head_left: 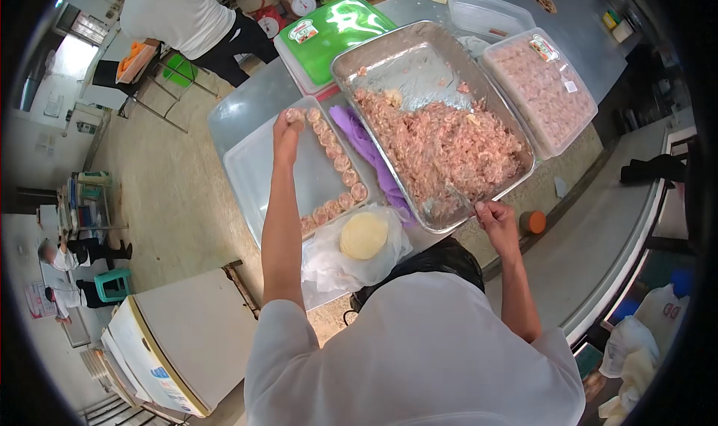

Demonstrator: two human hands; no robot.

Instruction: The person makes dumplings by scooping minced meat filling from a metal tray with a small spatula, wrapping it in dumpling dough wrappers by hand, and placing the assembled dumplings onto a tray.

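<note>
My left hand (285, 133) is closed on a round meat dumpling (297, 118) over the far end of a translucent plastic tray (254, 164). Filled dumplings (342, 163) line the tray's right and near edges. At the near right corner of a deep metal pan (385, 46), my right hand (493, 218) grips a thin metal utensil (461, 195), whose tip reaches toward the minced meat (441, 138). Between my arms, a round stack of pale wrappers (363, 236) lies on a clear plastic bag (327, 258).
A purple cloth (363, 143) runs between tray and pan. Beyond are a green-lidded container (340, 33), a filled plastic box (542, 89), an empty clear container (490, 13) and scales (302, 5). Another person (179, 18) stands at the far left; other people are farther off.
</note>
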